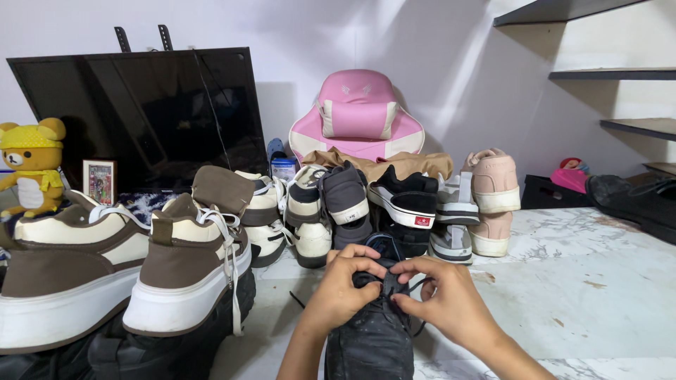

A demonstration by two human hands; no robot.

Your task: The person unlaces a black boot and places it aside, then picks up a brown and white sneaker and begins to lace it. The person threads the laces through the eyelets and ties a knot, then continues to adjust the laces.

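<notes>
To my right the marble surface (pixel 591 281) lies open all the way to the black bags (pixel 634 200) at its far edge, so a hand can pass freely there. Straight ahead, a heap of shoes (pixel 394 204) walls off the way forward, just beyond my hands (pixel 394 288). On my left, two big brown-and-cream sneakers (pixel 141 260) stacked on black shoes (pixel 162 345) crowd in close, leaving only a narrow strip of surface beside my left arm.

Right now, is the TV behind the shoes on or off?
Off: the flat screen is uniformly dark and shows only faint reflections, with no picture or glow.
</notes>
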